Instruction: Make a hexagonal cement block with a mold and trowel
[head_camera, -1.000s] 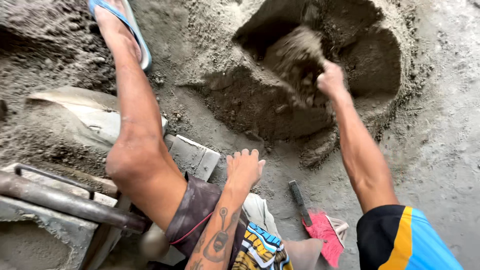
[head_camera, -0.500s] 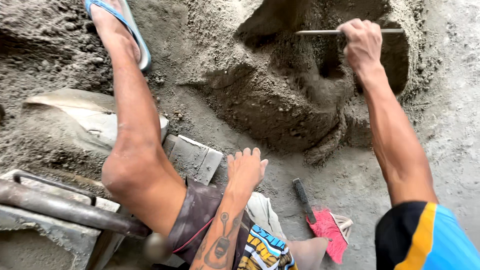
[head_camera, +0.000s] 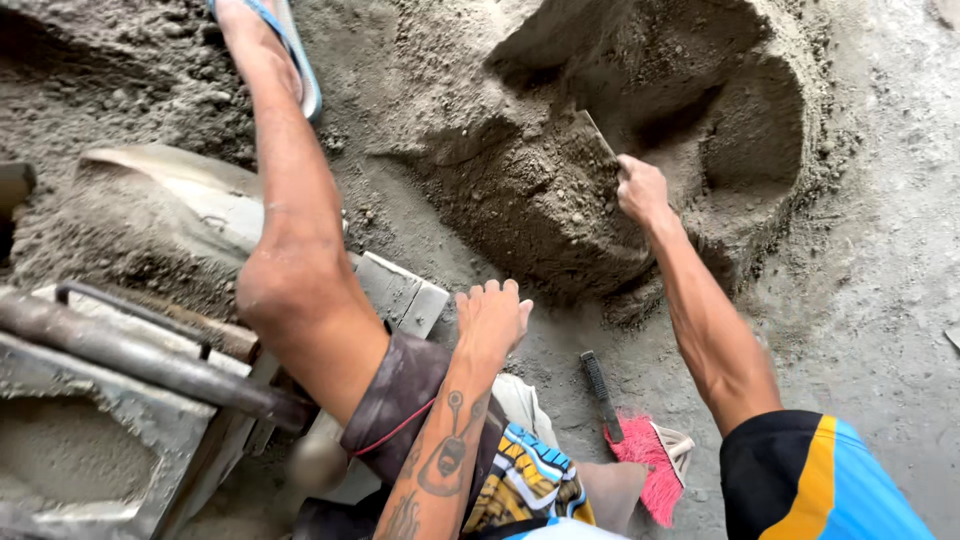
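Right hand (head_camera: 641, 188) reached out upper right, arm straight, fist closed on a trowel (head_camera: 592, 135) dug into the sand heap (head_camera: 560, 200); left hand (head_camera: 492, 318) lay open, fingers spread, on the thigh

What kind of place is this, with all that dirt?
Probably a small block-making or building yard. The right hand digs a trowel into a heap of sandy mix, beside a metal mould filled with it.

right hand (head_camera: 641, 190): arm stretched forward, fingers clenched in a fist (knuckles up) | left hand (head_camera: 492, 320): fingers spread flat, resting on own thigh, forearm bent inward
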